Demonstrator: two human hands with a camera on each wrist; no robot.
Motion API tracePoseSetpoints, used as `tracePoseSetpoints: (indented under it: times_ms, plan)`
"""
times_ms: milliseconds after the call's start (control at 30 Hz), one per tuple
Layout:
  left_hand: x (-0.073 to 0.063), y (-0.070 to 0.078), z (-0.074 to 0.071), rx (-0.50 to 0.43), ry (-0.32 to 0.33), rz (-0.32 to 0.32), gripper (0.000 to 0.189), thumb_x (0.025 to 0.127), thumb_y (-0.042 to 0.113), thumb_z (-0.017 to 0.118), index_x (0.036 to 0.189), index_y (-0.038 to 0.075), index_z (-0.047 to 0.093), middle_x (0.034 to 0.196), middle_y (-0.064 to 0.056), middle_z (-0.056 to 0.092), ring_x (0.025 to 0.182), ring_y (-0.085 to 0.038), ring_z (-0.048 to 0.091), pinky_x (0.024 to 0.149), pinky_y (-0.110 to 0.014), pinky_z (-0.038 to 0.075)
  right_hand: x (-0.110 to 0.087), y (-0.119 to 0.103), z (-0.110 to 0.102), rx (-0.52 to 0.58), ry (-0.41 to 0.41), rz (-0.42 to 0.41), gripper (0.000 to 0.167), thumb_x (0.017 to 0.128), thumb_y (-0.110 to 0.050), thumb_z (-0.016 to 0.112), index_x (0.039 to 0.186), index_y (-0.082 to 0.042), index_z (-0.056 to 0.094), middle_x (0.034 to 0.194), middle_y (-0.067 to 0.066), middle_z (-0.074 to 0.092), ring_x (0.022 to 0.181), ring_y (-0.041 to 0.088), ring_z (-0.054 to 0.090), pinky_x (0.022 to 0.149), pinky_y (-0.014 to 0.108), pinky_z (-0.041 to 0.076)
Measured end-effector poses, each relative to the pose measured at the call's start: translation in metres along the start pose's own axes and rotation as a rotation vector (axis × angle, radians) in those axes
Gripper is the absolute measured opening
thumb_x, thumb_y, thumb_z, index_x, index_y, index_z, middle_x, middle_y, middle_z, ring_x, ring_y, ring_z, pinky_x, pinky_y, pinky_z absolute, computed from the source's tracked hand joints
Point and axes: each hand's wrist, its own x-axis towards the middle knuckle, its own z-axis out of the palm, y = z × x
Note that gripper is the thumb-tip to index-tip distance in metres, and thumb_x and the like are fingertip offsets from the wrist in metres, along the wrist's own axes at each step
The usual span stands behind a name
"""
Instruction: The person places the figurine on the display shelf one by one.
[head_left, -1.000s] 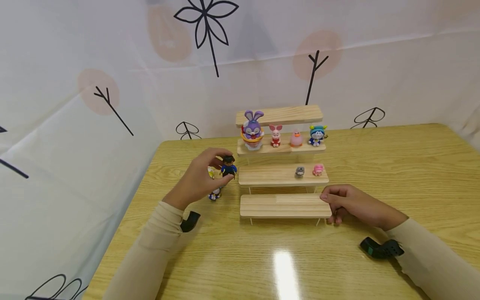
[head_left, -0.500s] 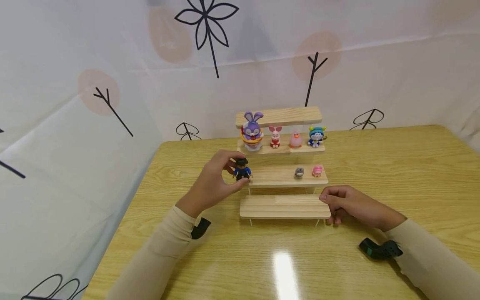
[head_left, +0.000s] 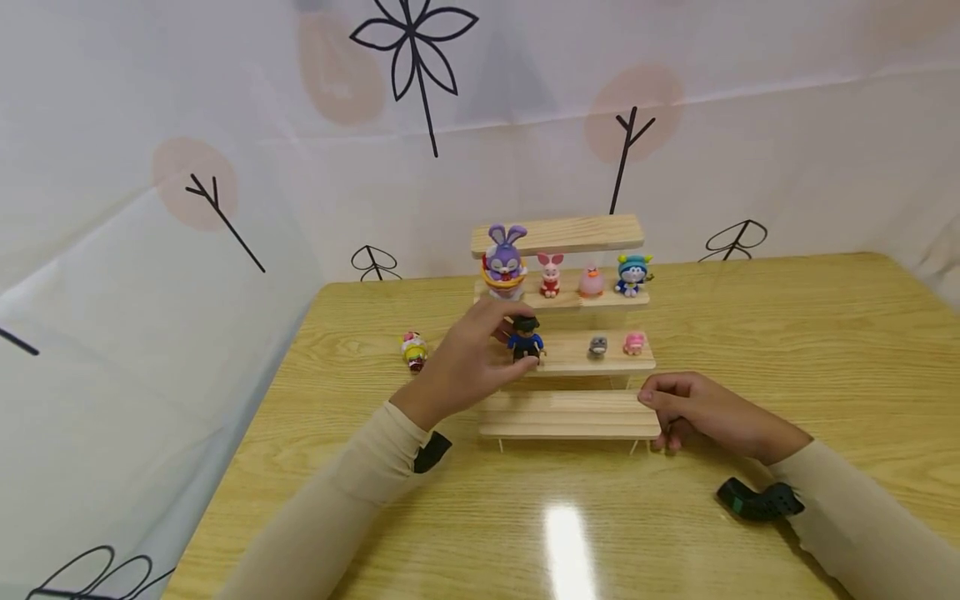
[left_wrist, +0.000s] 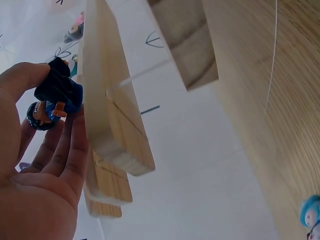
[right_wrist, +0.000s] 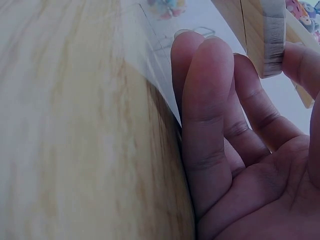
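"What do the fingers hold?"
"We find the left hand (head_left: 468, 367) pinching a black-haired, blue-topped plastic figure (head_left: 526, 342); the right hand (head_left: 701, 412) pinches the pale wooden bottom shelf (head_left: 573, 414)."
"The figure's place?"
"Upright at the second-lowest pale wooden shelf (head_left: 572, 357); contact we cannot determine."

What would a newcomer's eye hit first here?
Probably the purple rabbit figure, the biggest toy, at the left end of the second shelf from the top. Next, the left hand pinching a blue-and-black figurine at the third shelf. Then the bold black flower outline high on the white backdrop.
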Motion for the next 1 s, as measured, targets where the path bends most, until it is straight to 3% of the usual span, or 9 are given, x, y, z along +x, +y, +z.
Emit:
tracePoseSetpoints:
  times_ms: [333, 533, 867, 1000]
  plan:
    - [0.008, 0.001, 0.014, 0.046, -0.020, 0.002, 0.051, 0.089, 0.021, 0.078, 0.131, 0.008, 0.053, 0.120, -0.008, 0.058, 0.100, -0.014, 0.062, 0.083, -0.016, 0.055, 0.001, 0.000, 0.001, -0.012, 0.009, 0.012, 0.024, 0.110, -0.022, 0.040, 0.111, -0.005, 0.057, 0.076, 0.004, 0.063, 0.073, 0.026, 0.070, 0.065, 0.040, 0.060]
    - [0.011, 0.003, 0.019, 0.028, -0.025, -0.014, 0.050, 0.089, 0.021, 0.078, 0.131, 0.009, 0.053, 0.120, -0.007, 0.058, 0.100, -0.013, 0.063, 0.085, -0.014, 0.055, 0.000, 0.000, 0.000, -0.021, 0.015, 0.017, 0.024, 0.110, -0.022, 0.040, 0.110, -0.005, 0.057, 0.075, 0.005, 0.064, 0.071, 0.024, 0.069, 0.065, 0.039, 0.060]
    - [0.013, 0.005, 0.025, 0.024, -0.035, -0.031, 0.049, 0.090, 0.019, 0.076, 0.132, 0.008, 0.053, 0.119, -0.007, 0.055, 0.105, -0.015, 0.062, 0.087, -0.023, 0.058, 0.000, 0.001, 0.001, -0.016, 0.010, 0.010, 0.024, 0.110, -0.022, 0.040, 0.110, -0.005, 0.057, 0.075, 0.004, 0.063, 0.071, 0.023, 0.070, 0.065, 0.038, 0.060]
    - [0.014, 0.005, 0.026, 0.031, -0.039, -0.040, 0.049, 0.091, 0.021, 0.076, 0.132, 0.009, 0.052, 0.119, -0.006, 0.055, 0.105, -0.014, 0.062, 0.087, -0.021, 0.058, 0.000, 0.001, 0.001, -0.020, 0.013, 0.015, 0.024, 0.110, -0.022, 0.040, 0.111, -0.004, 0.057, 0.075, 0.004, 0.062, 0.071, 0.025, 0.070, 0.065, 0.039, 0.060]
